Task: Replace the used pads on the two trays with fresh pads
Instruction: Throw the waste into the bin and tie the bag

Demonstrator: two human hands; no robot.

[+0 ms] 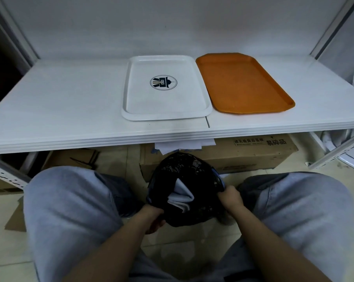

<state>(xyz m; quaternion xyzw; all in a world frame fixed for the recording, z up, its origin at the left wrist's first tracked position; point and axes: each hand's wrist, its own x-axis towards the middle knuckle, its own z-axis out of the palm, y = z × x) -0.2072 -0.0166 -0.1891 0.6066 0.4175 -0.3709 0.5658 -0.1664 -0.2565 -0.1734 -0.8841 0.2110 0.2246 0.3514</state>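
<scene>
Both hands' fingers (230, 191) pinch the black bag (184, 171); white pads (181, 195), seemingly crumpled, lie between.

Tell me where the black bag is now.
In the head view the black bag hangs low at centre, between the knees, gripped by the left hand and right hand.

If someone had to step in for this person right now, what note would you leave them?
Left hand and right hand each grip the rim of the black bag between the knees; folded white pads sit inside it.
White tray and orange tray lie side by side on the shelf, both bare.
Done: it seems the used pads are off.
Left: lay a fresh pad on each tray. White sheets show under the shelf edge.
</scene>
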